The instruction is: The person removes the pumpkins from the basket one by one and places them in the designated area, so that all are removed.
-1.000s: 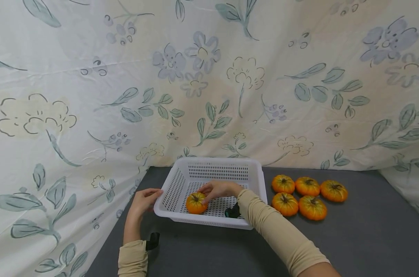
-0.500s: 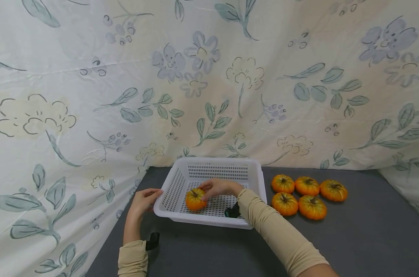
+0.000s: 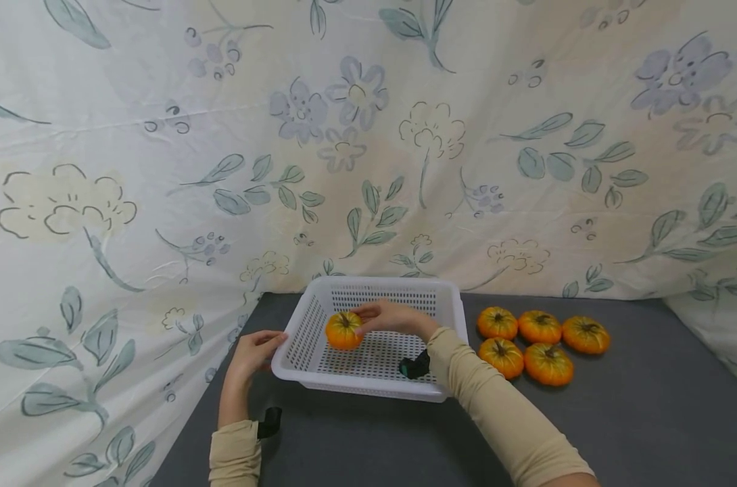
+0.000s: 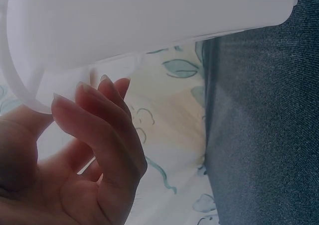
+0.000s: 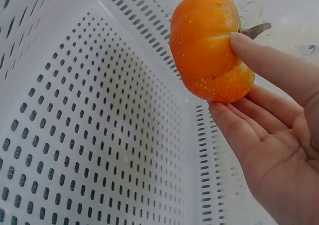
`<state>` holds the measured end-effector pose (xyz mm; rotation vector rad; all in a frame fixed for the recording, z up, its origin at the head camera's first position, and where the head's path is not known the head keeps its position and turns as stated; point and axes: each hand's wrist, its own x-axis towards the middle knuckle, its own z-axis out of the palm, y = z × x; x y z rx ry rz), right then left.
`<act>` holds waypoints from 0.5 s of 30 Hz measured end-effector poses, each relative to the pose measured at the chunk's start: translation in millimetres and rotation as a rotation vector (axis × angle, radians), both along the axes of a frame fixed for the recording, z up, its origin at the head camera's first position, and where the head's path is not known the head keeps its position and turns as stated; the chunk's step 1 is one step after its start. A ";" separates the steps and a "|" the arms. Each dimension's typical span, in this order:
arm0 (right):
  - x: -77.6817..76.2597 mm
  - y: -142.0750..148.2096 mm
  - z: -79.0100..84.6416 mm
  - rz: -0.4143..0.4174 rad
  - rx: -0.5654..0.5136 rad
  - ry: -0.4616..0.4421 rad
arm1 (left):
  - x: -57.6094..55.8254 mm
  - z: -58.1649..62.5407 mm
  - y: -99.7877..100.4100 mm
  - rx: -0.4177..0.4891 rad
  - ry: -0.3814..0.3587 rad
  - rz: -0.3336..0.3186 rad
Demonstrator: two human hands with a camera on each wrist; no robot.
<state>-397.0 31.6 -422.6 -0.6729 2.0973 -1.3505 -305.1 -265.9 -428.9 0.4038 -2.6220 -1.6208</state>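
A small orange pumpkin (image 3: 344,331) with a brown stem is held by my right hand (image 3: 388,318) above the floor of the white perforated basket (image 3: 377,390). In the right wrist view, the thumb presses the pumpkin (image 5: 209,46) near its stem and the fingertips support its other side. My left hand (image 3: 254,353) grips the basket's left rim. The left wrist view shows the thumb at the rim (image 4: 15,80) and curled fingers (image 4: 104,130) beneath it.
Several more orange pumpkins (image 3: 550,364) lie grouped on the dark grey table (image 3: 636,406), right of the basket. A floral cloth (image 3: 368,169) hangs behind the table and along its left side. Black wrist devices (image 3: 270,422) are worn on both arms.
My right hand has lifted the pumpkin from the basket floor and moved it slightly toward the back. The left hand stays at the rim, and the basket has not moved.
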 end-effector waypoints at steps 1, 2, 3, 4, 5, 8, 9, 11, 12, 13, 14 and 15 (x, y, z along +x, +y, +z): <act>0.6 1.6 1.8 -0.004 -0.011 -0.007 | -0.4 0.1 0.2 -0.002 0.001 -0.001; 1.0 3.1 3.0 -0.007 -0.019 -0.011 | -1.0 -0.3 0.2 -0.006 0.003 -0.003; 1.7 5.0 4.3 -0.010 -0.026 -0.015 | -1.2 -0.4 0.4 -0.004 0.003 0.000; 2.4 7.0 5.4 -0.013 -0.027 -0.009 | -1.5 -0.9 0.4 -0.004 0.004 -0.001; 3.0 9.0 6.5 -0.013 -0.030 -0.006 | -1.6 -1.4 0.4 -0.002 0.004 -0.001; 5.2 16.5 9.8 -0.016 -0.036 0.008 | -1.4 -3.1 0.3 0.000 0.003 -0.007; 5.8 19.2 11.2 -0.019 -0.038 0.014 | -1.3 -3.1 0.3 0.005 0.003 -0.005; 6.9 24.7 14.0 -0.023 -0.048 0.017 | -1.5 -3.4 0.1 0.003 0.004 -0.004; 7.2 28.0 15.5 -0.028 -0.051 0.024 | -1.6 -3.3 -0.1 0.001 0.003 -0.003; 7.2 31.3 16.7 -0.032 -0.058 0.028 | -1.9 -3.1 -0.2 -0.002 0.002 0.001; 7.4 34.6 18.5 -0.034 -0.065 0.029 | -2.0 -3.0 -0.6 -0.006 0.001 0.001; 7.5 38.0 19.9 -0.034 -0.071 0.031 | -1.9 -2.5 -0.7 -0.009 -0.001 0.006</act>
